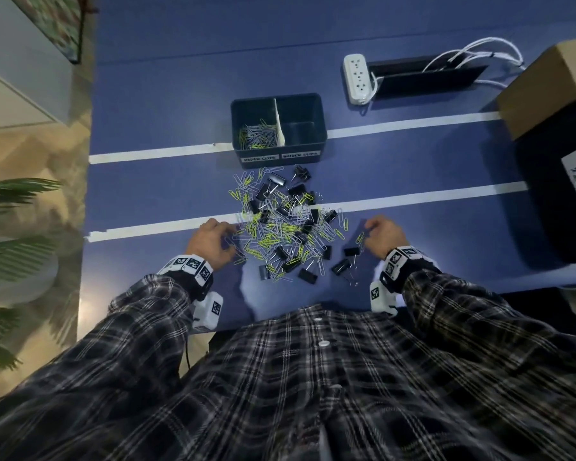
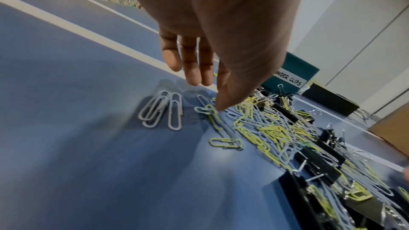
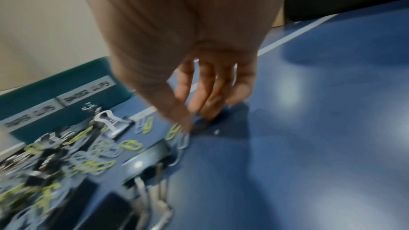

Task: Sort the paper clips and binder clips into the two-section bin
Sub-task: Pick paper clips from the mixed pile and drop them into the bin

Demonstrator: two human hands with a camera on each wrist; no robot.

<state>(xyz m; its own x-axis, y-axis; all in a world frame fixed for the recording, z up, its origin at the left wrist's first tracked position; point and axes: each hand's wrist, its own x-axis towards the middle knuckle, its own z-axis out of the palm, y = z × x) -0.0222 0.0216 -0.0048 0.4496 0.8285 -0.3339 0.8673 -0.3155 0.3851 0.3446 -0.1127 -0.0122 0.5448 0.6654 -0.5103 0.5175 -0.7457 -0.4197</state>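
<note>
A dark two-section bin stands on the blue table, labelled paper clips and binder clips. Its left section holds several paper clips; its right section looks bare. In front lies a mixed pile of white and yellow paper clips and black binder clips. My left hand is at the pile's left edge, fingers hanging relaxed and thumb tip touching a clip. My right hand is at the pile's right edge. Its thumb tip rests on flat-lying paper clips, fingertips on the table; the view is blurred.
White tape lines cross the table. A power strip, a black cable tray, a cardboard box and a black object labelled 522 crowd the right side. The table's left edge is beside a plant.
</note>
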